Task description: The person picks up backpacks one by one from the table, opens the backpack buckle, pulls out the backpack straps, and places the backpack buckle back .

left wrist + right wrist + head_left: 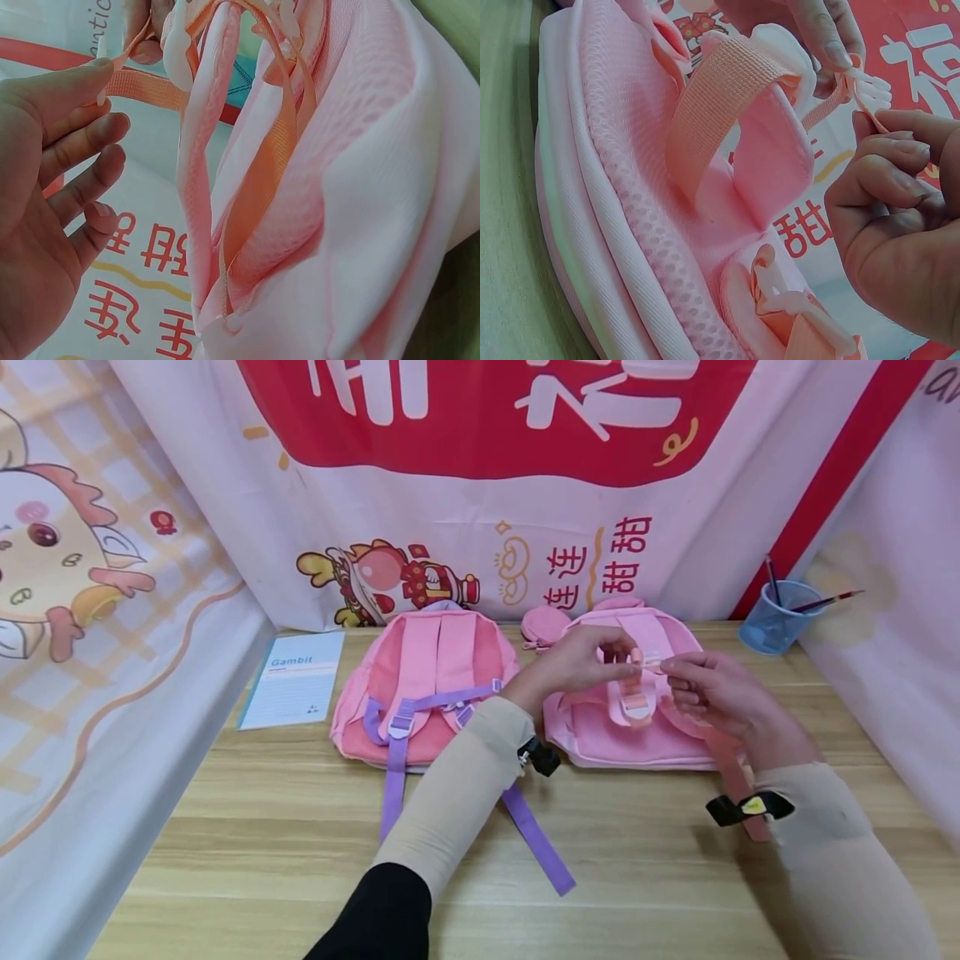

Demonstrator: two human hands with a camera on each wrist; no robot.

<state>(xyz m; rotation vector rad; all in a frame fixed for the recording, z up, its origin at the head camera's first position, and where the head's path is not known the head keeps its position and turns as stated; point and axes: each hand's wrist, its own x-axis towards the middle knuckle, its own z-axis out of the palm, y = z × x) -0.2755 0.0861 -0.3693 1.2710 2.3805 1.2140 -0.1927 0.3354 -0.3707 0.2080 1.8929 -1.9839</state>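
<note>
On the right of the table lies a pink backpack (pixel 592 735), its shoulder straps facing up. Above it my left hand (pixel 581 662) pinches a small white plastic buckle (pixel 871 88) between thumb and index finger, the other fingers loosely bent. Peach webbing (pixel 146 90) runs from that buckle to the padded shoulder strap (pixel 776 161). Opposite, my right hand (pixel 712 689) pinches the thin webbing threaded through the buckle, close beside the left fingertips. Another white adjuster (pixel 787 296) sits on the second shoulder strap.
A second pink backpack (pixel 420 647) with purple straps (pixel 540 843) lies under and left of my left forearm. A Gambit notebook (pixel 291 689) is at the far left. A blue pen cup (pixel 776 620) stands back right, and a round pink pouch (pixel 545 625) beside the right backpack.
</note>
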